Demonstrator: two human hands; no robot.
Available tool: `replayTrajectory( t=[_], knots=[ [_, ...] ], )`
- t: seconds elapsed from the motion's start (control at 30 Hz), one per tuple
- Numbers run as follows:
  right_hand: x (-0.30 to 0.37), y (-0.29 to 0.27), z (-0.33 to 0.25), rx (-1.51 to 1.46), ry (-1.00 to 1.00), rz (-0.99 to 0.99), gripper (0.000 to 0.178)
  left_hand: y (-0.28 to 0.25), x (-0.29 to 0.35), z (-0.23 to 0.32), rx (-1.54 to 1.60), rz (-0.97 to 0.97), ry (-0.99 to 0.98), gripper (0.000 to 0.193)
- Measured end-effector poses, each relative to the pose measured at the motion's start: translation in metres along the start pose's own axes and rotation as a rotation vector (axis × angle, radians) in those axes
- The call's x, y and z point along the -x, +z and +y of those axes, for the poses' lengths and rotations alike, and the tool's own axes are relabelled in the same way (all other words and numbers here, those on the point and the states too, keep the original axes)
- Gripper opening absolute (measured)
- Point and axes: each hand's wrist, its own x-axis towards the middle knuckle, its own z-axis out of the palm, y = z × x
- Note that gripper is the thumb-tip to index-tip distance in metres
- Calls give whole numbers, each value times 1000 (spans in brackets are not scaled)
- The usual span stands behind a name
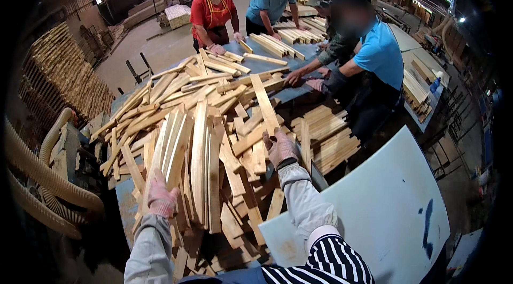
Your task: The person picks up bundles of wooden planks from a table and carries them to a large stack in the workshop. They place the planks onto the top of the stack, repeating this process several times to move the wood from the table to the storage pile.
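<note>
My left hand (162, 197), in a pinkish work glove, closes round the near end of several pale wooden slats (175, 147) standing on edge side by side. My right hand (281, 149), also gloved, grips the lower end of a single flat wooden board (264, 103), which points away from me and leans over the pile. Between my hands more upright slats (200, 161) stand close together. Under and beyond them spreads a big heap of loose wooden strips (235, 147) lying in many directions. My left thumb and the fingers behind the slats are partly hidden.
Across the blue-grey table (235, 47) several people handle boards. Neatly stacked boards (334, 139) lie right of the heap. A pale sheet panel (374, 204) sits near my right arm. Ribbed hoses (51, 177) run at left, before a tall wood stack (69, 73).
</note>
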Motion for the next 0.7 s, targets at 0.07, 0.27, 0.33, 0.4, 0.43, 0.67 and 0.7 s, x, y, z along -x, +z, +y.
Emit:
replayTrajectory(
  t=[0.07, 0.27, 0.33, 0.4, 0.43, 0.67, 0.7],
  knots=[
    [-42, 6, 4, 26, -25, 16, 22, 0, -2, 3, -11, -21, -35, 108],
    [-175, 111, -4, 171, -281, -218, 20, 2, 12, -14, -6, 5, -59, 113],
    [-249, 154, -77, 144, -300, -227, 24, 20, -8, -13, -76, 89, 102, 115],
    [-251, 187, -56, 179, -288, -398, 43, 5, 5, -10, -63, 27, 33, 111],
    [-246, 199, -39, 210, -277, -424, 47, 0, 7, -7, -94, 19, 0, 111],
    [-126, 116, 61, 410, 115, -500, 57, 22, 9, -35, -53, 83, 28, 112],
    [-91, 106, 58, 501, 126, -495, 66, 18, 8, -29, -52, 57, 3, 112]
  ],
)
